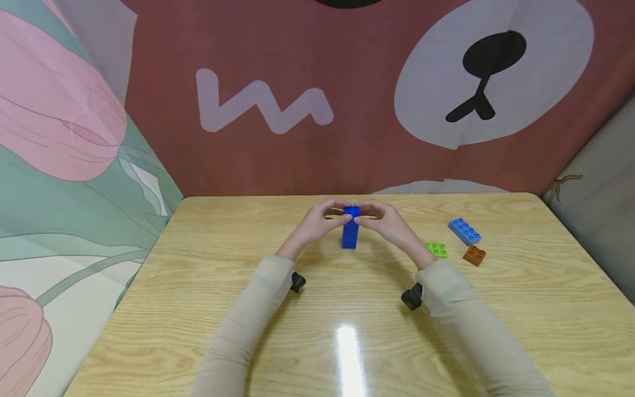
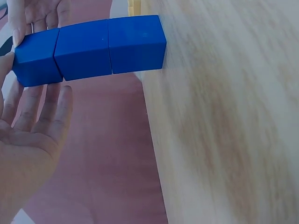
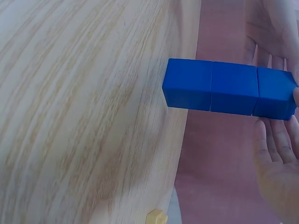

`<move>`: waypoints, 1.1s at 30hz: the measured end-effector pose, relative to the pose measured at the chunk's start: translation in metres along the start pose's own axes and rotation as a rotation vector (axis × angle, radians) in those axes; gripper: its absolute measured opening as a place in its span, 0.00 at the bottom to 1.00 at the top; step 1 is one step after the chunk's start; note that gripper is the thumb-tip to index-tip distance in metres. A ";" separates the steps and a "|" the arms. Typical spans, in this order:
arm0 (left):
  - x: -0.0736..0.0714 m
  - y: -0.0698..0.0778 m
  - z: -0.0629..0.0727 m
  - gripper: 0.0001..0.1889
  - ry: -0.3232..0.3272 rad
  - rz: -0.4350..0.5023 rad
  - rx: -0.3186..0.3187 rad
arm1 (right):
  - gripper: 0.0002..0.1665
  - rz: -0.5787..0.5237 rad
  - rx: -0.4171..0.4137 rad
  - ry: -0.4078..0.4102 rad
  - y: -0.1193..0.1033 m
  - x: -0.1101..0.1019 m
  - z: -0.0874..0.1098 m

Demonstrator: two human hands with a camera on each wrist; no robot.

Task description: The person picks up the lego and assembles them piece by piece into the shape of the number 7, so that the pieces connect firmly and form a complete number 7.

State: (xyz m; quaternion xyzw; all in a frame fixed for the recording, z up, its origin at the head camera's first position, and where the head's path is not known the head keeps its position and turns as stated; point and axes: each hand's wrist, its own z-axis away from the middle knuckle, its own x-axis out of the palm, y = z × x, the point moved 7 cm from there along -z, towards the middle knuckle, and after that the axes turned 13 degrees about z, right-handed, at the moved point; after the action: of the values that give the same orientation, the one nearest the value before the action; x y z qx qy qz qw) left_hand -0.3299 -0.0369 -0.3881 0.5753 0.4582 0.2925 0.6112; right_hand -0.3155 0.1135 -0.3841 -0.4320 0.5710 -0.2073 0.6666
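Three blue building blocks stand stacked as an upright tower (image 1: 349,237) on the wooden table, toward its far edge. My left hand (image 1: 319,223) pinches the top block from the left, thumb on the near face and fingers behind. From the right side, my right hand (image 1: 389,223) pinches the same block in the same way. In the left wrist view the stacked blue blocks (image 2: 88,49) lie in line, with thin seams between them. The right wrist view also shows the tower (image 3: 210,86), its lower end at the tabletop. The fingertips behind the top block are partly hidden.
To the right lie a light blue block (image 1: 464,231), an orange-brown block (image 1: 474,255) and a green block (image 1: 437,250), partly covered by my right wrist. A yellow block (image 3: 156,217) sits near the far edge. A printed cloth (image 1: 297,160) hangs behind the table.
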 end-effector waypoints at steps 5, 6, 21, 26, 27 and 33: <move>-0.001 -0.003 -0.001 0.19 0.005 -0.002 -0.011 | 0.27 0.008 0.008 -0.006 0.000 0.000 -0.001; -0.002 -0.004 -0.001 0.19 0.007 -0.008 -0.016 | 0.27 0.011 0.009 -0.008 0.000 0.000 -0.001; -0.003 -0.005 -0.004 0.21 -0.007 0.015 -0.047 | 0.27 0.007 0.030 -0.025 0.001 -0.001 -0.004; -0.003 -0.004 -0.004 0.21 -0.017 0.012 -0.043 | 0.26 -0.002 0.041 -0.015 0.001 -0.002 -0.004; -0.003 -0.004 -0.004 0.21 -0.018 0.012 -0.043 | 0.26 -0.005 0.042 -0.015 0.001 -0.002 -0.004; -0.001 -0.005 -0.002 0.21 -0.020 0.037 -0.041 | 0.25 -0.024 0.053 -0.019 0.002 -0.001 -0.004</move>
State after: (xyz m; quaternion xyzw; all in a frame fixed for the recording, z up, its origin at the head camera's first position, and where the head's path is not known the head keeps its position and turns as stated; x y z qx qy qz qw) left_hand -0.3334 -0.0377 -0.3925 0.5741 0.4351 0.3073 0.6218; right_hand -0.3197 0.1140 -0.3850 -0.4230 0.5537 -0.2261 0.6807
